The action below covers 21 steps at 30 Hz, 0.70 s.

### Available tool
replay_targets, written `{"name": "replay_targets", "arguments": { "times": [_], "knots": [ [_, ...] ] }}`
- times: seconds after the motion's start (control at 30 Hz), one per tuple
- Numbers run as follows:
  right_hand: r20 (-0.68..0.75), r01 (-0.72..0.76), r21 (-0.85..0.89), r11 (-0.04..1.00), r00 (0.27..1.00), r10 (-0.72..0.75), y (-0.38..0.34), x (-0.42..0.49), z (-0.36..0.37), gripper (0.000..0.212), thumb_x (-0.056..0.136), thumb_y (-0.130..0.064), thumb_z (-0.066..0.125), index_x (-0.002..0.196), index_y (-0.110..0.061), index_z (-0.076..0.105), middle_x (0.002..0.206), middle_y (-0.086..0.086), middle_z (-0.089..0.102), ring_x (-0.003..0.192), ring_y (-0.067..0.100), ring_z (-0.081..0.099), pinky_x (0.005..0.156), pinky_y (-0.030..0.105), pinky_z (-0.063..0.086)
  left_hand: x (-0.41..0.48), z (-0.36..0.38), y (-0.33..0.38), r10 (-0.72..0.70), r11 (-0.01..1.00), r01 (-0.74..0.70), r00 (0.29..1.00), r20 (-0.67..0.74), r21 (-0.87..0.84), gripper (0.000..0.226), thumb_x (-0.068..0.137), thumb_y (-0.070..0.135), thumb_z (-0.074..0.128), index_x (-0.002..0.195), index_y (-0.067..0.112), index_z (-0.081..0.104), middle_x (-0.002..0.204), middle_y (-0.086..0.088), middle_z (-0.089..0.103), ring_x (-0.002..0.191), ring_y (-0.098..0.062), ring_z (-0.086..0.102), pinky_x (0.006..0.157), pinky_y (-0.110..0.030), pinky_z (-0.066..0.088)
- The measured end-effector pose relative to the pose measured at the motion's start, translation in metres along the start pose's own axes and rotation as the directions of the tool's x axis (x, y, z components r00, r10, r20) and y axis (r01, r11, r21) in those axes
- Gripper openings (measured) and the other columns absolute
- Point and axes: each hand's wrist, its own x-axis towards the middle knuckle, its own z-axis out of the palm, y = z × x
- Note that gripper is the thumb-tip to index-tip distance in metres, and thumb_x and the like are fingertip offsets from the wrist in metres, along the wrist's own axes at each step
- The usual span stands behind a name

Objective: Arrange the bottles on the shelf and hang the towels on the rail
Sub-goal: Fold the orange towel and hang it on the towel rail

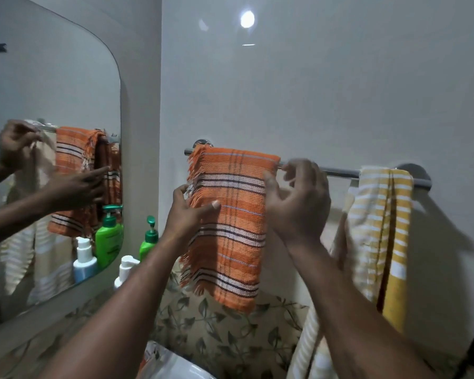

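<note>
A pale wall (pixel 312 91) fills most of the view, with a mirror (pixel 52 105) on the adjoining wall to the left and leaf-patterned tiles (pixel 216 324) lower down. A chrome rail (pixel 340 172) runs across the wall. Two towels already hang over it. A yellow striped towel (pixel 381 228) is bunched at the right end, and an orange towel (pixel 236 242) with dark and white stripes is draped over the left end, its fringed edge to the left. Beside the mirror's lower corner stand a green pump bottle (pixel 148 239) and a white bottle (pixel 125 269). What they stand on is hidden by the left forearm.

Both hands are up at the orange towel, on either side of it. The left hand (pixel 192 212) grips the fringed left edge, with the thumb lying across the front and the fingers behind. The right hand (pixel 298 198) is at the top right corner, where the cloth meets the rail. Its fingers (pixel 288 166) are curled there, but I cannot tell whether they pinch the cloth or only touch it.

The step in hand looks like the straightening of the orange towel, since it is already over the rail. Its lower hem slants, so the next move probably calls for drawing the two sides level and smoothing the fold along the rail, gently enough that the cloth does not slide off. The yellow towel may then want spreading toward the bare middle of the rail.
</note>
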Motion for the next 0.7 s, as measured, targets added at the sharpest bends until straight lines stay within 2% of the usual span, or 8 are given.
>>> {"name": "replay_targets", "arguments": {
  "times": [0.03,0.1,0.17,0.3,0.4,0.5,0.63,0.7],
  "knots": [
    [0.109,-0.156,0.006,0.988,0.982,0.155,0.005,-0.019,0.0,0.041,0.09,-0.056,0.07,0.107,-0.021,0.058,0.1,-0.002,0.066,0.089,0.021,0.063,0.075,0.036,0.053,-0.005,-0.002,-0.006,-0.026,1.0,0.026,1.0,0.0,-0.008,0.076,0.086,0.015,0.085,0.141,0.026,0.034,0.116,0.005,0.064,0.096,-0.017,0.071,0.075,-0.035,0.059],
    [0.434,-0.439,-0.054,0.897,0.798,0.417,0.017,-0.055,0.004,0.057,0.08,-0.074,0.071,0.112,-0.03,0.055,0.104,-0.008,0.069,0.09,0.016,0.068,0.076,0.037,0.059,-0.014,-0.006,-0.017,-0.087,0.996,0.087,0.996,0.011,0.001,0.073,0.084,0.014,0.086,0.137,0.023,0.038,0.118,-0.001,0.067,0.098,-0.023,0.072,0.078,-0.04,0.06],
    [0.635,-0.596,-0.066,0.8,0.594,0.494,0.027,-0.087,0.007,0.064,0.071,-0.079,0.074,0.113,-0.034,0.058,0.104,-0.012,0.072,0.092,0.012,0.071,0.081,0.042,0.063,-0.025,-0.011,-0.032,-0.138,0.99,0.136,0.989,0.052,0.049,0.066,0.082,0.014,0.085,0.136,0.018,0.047,0.12,-0.006,0.072,0.102,-0.029,0.074,0.087,-0.048,0.06],
    [0.755,-0.69,-0.129,0.712,0.397,0.522,0.034,-0.13,0.014,0.06,0.067,-0.061,0.086,0.116,-0.03,0.07,0.105,-0.01,0.078,0.094,0.013,0.074,0.09,0.04,0.062,-0.047,-0.023,-0.066,-0.252,0.964,0.235,0.954,0.161,0.122,0.041,0.08,0.006,0.086,0.118,0.011,0.071,0.109,-0.012,0.081,0.099,-0.036,0.079,0.099,-0.059,0.058],
    [0.776,-0.692,-0.168,0.702,0.346,0.527,0.038,-0.147,0.018,0.063,0.062,-0.051,0.087,0.118,-0.027,0.072,0.106,-0.008,0.08,0.094,0.016,0.075,0.091,0.04,0.061,-0.06,-0.032,-0.086,-0.317,0.94,0.286,0.933,0.168,0.187,0.037,0.079,0.007,0.088,0.113,0.007,0.074,0.104,-0.012,0.082,0.096,-0.033,0.08,0.097,-0.054,0.061],
    [0.793,-0.683,-0.182,0.707,0.323,0.516,0.043,-0.162,0.02,0.063,0.063,-0.045,0.085,0.122,-0.029,0.07,0.106,-0.01,0.079,0.095,0.016,0.075,0.093,0.042,0.061,-0.065,-0.04,-0.098,-0.364,0.916,0.331,0.924,0.12,0.225,0.038,0.079,0.013,0.089,0.114,0.008,0.074,0.099,-0.006,0.083,0.09,-0.028,0.081,0.086,-0.043,0.063],
    [0.804,-0.676,-0.215,0.705,0.287,0.52,0.042,-0.17,0.018,0.04,0.071,-0.038,0.088,0.106,-0.033,0.067,0.105,-0.011,0.078,0.095,0.017,0.074,0.092,0.038,0.059,-0.067,-0.048,-0.106,-0.376,0.897,0.341,0.923,0.08,0.282,0.036,0.08,0.017,0.089,0.112,0.01,0.073,0.094,-0.01,0.083,0.085,-0.034,0.079,0.077,-0.047,0.063],
    [0.807,-0.679,-0.191,0.709,0.303,0.507,0.042,-0.172,0.018,0.034,0.078,-0.03,0.088,0.103,-0.036,0.067,0.104,-0.01,0.078,0.095,0.016,0.073,0.091,0.034,0.057,-0.069,-0.049,-0.106,-0.377,0.891,0.341,0.924,0.07,0.301,0.027,0.084,0.012,0.086,0.107,0.011,0.071,0.094,-0.015,0.081,0.082,-0.037,0.076,0.073,-0.046,0.062]
  ]
}}
